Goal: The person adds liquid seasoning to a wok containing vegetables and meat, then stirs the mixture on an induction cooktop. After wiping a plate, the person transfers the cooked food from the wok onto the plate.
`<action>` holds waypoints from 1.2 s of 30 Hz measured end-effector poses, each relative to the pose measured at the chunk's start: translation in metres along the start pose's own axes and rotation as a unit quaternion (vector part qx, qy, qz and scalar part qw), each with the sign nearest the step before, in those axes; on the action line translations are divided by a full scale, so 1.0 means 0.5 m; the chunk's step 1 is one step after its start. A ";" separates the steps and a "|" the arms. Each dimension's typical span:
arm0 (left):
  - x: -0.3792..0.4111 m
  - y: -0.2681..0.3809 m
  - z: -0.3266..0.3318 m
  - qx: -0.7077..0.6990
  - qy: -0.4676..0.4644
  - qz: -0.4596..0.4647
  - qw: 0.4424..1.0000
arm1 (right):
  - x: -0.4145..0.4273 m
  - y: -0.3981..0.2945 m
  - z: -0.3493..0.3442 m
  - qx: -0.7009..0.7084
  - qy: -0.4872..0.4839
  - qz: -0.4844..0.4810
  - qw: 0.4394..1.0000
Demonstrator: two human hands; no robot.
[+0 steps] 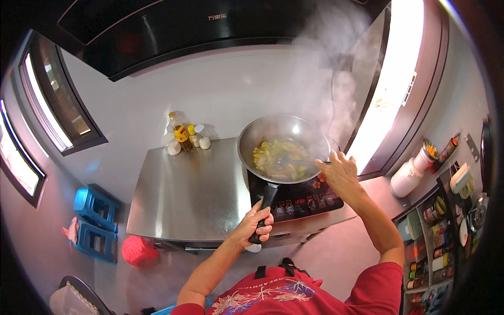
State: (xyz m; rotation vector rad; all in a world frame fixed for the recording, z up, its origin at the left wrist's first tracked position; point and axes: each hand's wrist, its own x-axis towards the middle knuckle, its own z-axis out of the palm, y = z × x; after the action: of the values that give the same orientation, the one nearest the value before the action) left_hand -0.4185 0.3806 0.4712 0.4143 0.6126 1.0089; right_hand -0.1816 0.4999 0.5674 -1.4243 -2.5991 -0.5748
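Observation:
A steaming metal wok (252, 157) sits on a black induction cooktop (291, 212) with lit controls. My left hand (254, 226) is wrapped around the wok's black handle (269, 195). Over the wok's right rim, my right hand (338, 169) grips the dark handle of a cooking utensil (303, 162). The utensil's far end is in the food, blurred by steam, so its exact shape cannot be made out. Pale green and yellowish chopped food (271, 155) lies in the wok's bottom.
On the steel counter (189, 193), a sauce bottle (181, 134) stands beside seasoning jars (203, 138) at the back left. A range hood (204, 39) hangs above. Blue stools (94, 240) and a red plastic stool (138, 251) are at left; a stocked shelf (429, 244) stands at right.

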 end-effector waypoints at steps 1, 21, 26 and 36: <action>0.000 0.000 0.000 0.001 -0.004 0.001 1.000 | -0.013 0.013 0.003 0.018 -0.014 0.014 1.000; 0.001 0.000 -0.007 -0.013 -0.035 -0.004 0.999 | -0.065 0.006 0.043 0.075 0.035 0.056 0.995; 0.000 -0.001 -0.006 -0.010 -0.030 -0.006 0.999 | -0.050 -0.007 0.064 0.110 -0.028 0.079 0.990; -0.002 0.006 -0.007 -0.015 -0.023 -0.007 1.000 | -0.016 -0.019 0.033 0.058 -0.012 0.077 0.995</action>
State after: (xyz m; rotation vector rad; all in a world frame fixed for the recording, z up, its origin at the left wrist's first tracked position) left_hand -0.4228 0.3813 0.4706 0.4061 0.5582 0.9915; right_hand -0.1838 0.4952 0.5476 -1.5858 -2.4662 -0.3830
